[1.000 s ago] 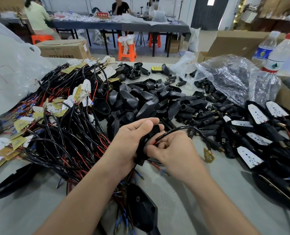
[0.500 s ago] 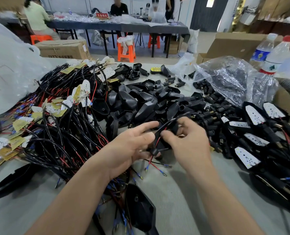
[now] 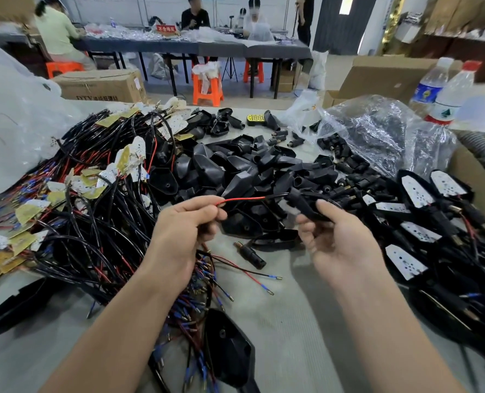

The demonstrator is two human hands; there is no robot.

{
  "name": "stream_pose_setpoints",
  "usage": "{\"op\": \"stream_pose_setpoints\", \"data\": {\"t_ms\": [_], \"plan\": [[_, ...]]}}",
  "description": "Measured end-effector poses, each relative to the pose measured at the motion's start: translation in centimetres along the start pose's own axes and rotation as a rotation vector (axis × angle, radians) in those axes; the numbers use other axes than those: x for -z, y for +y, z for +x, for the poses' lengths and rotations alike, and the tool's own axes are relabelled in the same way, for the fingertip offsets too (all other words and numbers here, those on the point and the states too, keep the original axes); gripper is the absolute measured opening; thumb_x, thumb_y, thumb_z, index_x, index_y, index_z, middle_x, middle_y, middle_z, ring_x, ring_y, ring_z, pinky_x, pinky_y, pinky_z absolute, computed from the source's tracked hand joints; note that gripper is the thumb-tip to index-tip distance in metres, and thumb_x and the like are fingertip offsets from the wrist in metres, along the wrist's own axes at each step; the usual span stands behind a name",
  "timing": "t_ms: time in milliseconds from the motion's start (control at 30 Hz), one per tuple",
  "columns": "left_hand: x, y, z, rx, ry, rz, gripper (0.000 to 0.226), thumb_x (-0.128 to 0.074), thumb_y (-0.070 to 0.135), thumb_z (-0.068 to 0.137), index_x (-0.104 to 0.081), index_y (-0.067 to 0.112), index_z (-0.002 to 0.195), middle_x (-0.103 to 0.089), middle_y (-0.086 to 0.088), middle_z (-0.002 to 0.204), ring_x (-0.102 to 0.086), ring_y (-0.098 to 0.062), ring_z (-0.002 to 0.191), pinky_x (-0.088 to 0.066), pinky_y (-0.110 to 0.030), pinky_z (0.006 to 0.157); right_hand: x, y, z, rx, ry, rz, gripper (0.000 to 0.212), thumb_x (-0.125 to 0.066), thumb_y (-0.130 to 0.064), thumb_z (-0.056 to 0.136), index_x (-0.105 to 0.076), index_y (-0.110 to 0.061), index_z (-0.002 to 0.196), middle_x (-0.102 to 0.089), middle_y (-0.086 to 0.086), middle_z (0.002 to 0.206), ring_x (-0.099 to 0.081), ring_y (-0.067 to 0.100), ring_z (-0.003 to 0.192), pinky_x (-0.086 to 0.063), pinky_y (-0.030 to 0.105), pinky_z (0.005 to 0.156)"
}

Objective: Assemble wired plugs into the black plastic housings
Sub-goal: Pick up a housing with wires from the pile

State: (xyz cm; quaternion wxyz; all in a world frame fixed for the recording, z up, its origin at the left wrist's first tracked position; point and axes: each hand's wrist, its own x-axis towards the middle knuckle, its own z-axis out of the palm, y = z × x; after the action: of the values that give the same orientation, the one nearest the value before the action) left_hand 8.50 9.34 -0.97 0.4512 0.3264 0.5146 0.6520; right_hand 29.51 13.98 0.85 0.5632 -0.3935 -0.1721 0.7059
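My left hand [image 3: 186,231] pinches the end of a red wire [image 3: 244,199] between thumb and fingers. That wire runs right into a black plastic housing [image 3: 306,202], which my right hand [image 3: 340,236] grips by its lower end. Both hands are raised above the grey table [image 3: 306,321], a short gap apart, with the wire stretched between them. A loose black plug [image 3: 251,255] with a brass tip lies on the table below the hands. Behind the hands is a heap of empty black housings [image 3: 235,165].
A tangle of black and red wired leads with tags [image 3: 74,217] fills the left. Finished pieces with white dotted boards [image 3: 417,231] lie at the right. A black housing [image 3: 227,353] lies near me. Plastic bags [image 3: 377,131], two bottles [image 3: 445,92] and boxes stand behind; people sit at a far table.
My hands have drawn apart: the left pulled the red wire leftward out of the housing, while the right carried the housing up and to the right.
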Motion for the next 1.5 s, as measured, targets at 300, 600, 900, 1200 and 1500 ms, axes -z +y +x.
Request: {"op": "stream_pose_setpoints", "data": {"t_ms": [300,600,900,1200,1500], "plan": [[0.9,-0.3,0.5,-0.241,0.362,0.187,0.042,-0.062,0.002,0.093,-0.080,0.035,0.076,-0.073,0.005,0.070,-0.064,-0.005,0.068,-0.048,-0.016,0.065,0.1,-0.4,0.1,-0.102,-0.034,0.002,0.017,-0.059,-0.011,0.099,-0.061,0.006,0.099,-0.069,0.020,0.067,-0.065,0.027,0.054,-0.053,0.024,0.047],[2.0,0.3,0.9,-0.307,0.455,0.064,0.041,-0.060,0.001,0.092,-0.078,0.031,0.072,-0.069,0.008,0.067,-0.051,-0.008,0.061,-0.037,-0.017,0.056,-0.6,2.2,-0.1,0.217,-0.107,-0.408,0.020,-0.067,0.005,0.089,-0.061,-0.001,0.107,-0.069,0.011,0.076,-0.064,0.019,0.057,-0.048,0.024,0.048],[1.8,0.5,0.4,-0.404,0.539,0.156,0.037,-0.060,0.009,0.096,-0.078,0.038,0.081,-0.072,0.013,0.072,-0.050,0.001,0.053,-0.039,-0.012,0.052,-0.7,1.2,-0.4,-0.098,-0.047,0.122,0.009,-0.064,-0.001,0.092,-0.064,0.002,0.083,-0.067,0.018,0.069,-0.060,0.019,0.050,-0.045,0.020,0.041],[2.1,0.4,0.6,-0.378,0.535,0.151,0.038,-0.060,0.008,0.094,-0.079,0.038,0.080,-0.073,0.011,0.073,-0.047,-0.002,0.049,-0.037,-0.013,0.047,1.6,-0.9,1.4,0.146,0.211,-0.074,0.013,-0.061,0.004,0.092,-0.060,0.000,0.081,-0.060,0.010,0.060,-0.053,0.012,0.042,-0.040,0.018,0.038],[1.2,0.0,-0.4,-0.312,0.397,0.541,0.037,-0.056,0.014,0.086,-0.076,0.045,0.081,-0.068,0.004,0.062,-0.041,-0.005,0.037,-0.030,-0.016,0.035,2.0,-1.3,1.8,0.177,0.098,0.007,0.015,-0.055,-0.012,0.102,-0.061,0.000,0.097,-0.074,0.022,0.084,-0.076,0.039,0.078,-0.063,0.047,0.062]]}}
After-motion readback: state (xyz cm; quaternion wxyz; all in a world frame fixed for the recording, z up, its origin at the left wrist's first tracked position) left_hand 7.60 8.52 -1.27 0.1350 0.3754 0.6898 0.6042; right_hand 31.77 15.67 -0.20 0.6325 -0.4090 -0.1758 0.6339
